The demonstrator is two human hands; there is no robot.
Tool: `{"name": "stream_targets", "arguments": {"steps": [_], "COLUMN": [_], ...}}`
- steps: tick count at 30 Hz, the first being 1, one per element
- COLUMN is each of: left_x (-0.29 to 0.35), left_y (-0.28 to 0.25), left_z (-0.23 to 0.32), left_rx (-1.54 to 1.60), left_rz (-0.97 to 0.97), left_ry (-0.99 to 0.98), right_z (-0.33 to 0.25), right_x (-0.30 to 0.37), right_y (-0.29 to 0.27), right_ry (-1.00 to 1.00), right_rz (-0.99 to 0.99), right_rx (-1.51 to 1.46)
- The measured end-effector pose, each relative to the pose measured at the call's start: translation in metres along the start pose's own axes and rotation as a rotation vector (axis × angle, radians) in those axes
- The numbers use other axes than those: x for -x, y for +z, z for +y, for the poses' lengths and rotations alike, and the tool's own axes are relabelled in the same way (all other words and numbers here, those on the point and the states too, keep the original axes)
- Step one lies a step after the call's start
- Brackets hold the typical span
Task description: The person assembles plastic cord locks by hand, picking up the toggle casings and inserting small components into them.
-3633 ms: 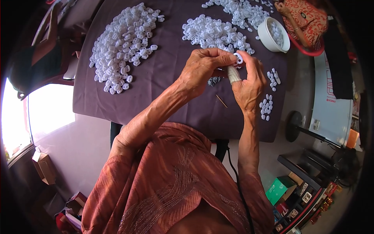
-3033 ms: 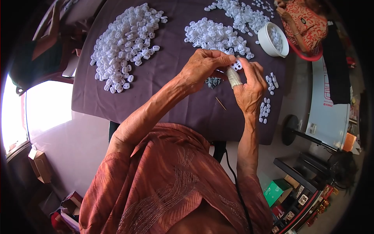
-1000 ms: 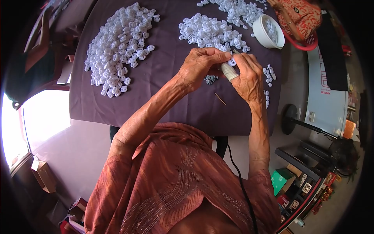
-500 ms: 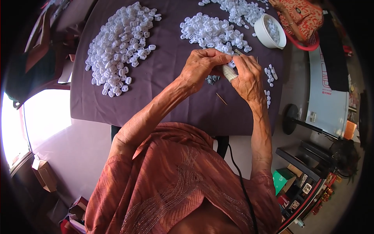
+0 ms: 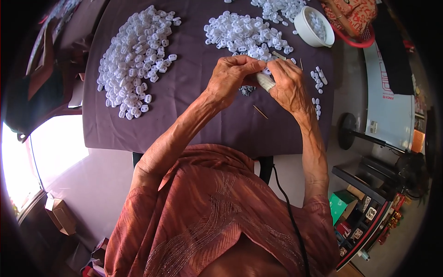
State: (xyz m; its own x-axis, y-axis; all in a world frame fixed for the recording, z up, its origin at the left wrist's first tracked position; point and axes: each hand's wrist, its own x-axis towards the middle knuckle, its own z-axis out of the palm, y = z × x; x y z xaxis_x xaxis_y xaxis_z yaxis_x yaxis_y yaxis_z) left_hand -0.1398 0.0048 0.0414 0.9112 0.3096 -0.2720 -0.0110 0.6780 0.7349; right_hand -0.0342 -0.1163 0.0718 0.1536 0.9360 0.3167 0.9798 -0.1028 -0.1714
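My left hand [image 5: 229,79] and my right hand [image 5: 288,87] meet over the dark table, fingertips pinched together. Between them a small white plastic piece [image 5: 266,71] shows in part; the fingers cover the rest. A cream ribbed cloth sleeve [image 5: 265,82] seems to cover my right thumb. Just beyond the hands lies a heap of small white oval two-holed pieces [image 5: 244,33]. Under my fingers sits a little dark grey pile [image 5: 247,91], partly hidden, too small to name. Nearer me lies a thin brown stick [image 5: 260,111].
A larger heap of white pieces [image 5: 131,67] spreads at the left. A white bowl [image 5: 303,31] with pieces inside stands far right, beside a red basket [image 5: 357,42] and another person's arm [image 5: 344,21]. Several loose white pieces [image 5: 318,82] lie along the right edge of the dark tablecloth [image 5: 184,124].
The view has shifted slightly, so the table things sit a little further left. Both hands keep their pinch around the small white piece, with little visible movement.
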Motion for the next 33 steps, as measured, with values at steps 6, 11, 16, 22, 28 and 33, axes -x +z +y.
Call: {"name": "stream_targets", "arguments": {"steps": [6, 11, 16, 22, 28, 33], "left_x": [-0.005, -0.007, -0.006, -0.003, -0.001, 0.002], "left_y": [-0.002, -0.003, 0.000, 0.001, -0.003, 0.002], "left_z": [-0.005, -0.007, -0.007, -0.006, -0.004, 0.000], "left_rx": [-0.025, 0.026, 0.041, 0.063, 0.013, -0.082], "left_rz": [-0.008, -0.006, -0.014, 0.009, -0.003, -0.035], "left_ry": [-0.060, -0.073, -0.068, -0.059, -0.051, 0.004], "right_z": [-0.008, -0.011, -0.008, -0.009, -0.012, -0.013], "right_x": [0.000, 0.002, 0.003, 0.002, 0.005, 0.004], "right_y": [-0.008, -0.009, -0.006, -0.003, -0.011, -0.010], "right_ry": [0.068, 0.189, 0.135, 0.106, 0.375, 0.536], "right_rz": [0.004, -0.050, 0.031, 0.088, 0.094, 0.101], "right_rx": [-0.079, -0.138, -0.095, -0.049, -0.438, -0.573]}}
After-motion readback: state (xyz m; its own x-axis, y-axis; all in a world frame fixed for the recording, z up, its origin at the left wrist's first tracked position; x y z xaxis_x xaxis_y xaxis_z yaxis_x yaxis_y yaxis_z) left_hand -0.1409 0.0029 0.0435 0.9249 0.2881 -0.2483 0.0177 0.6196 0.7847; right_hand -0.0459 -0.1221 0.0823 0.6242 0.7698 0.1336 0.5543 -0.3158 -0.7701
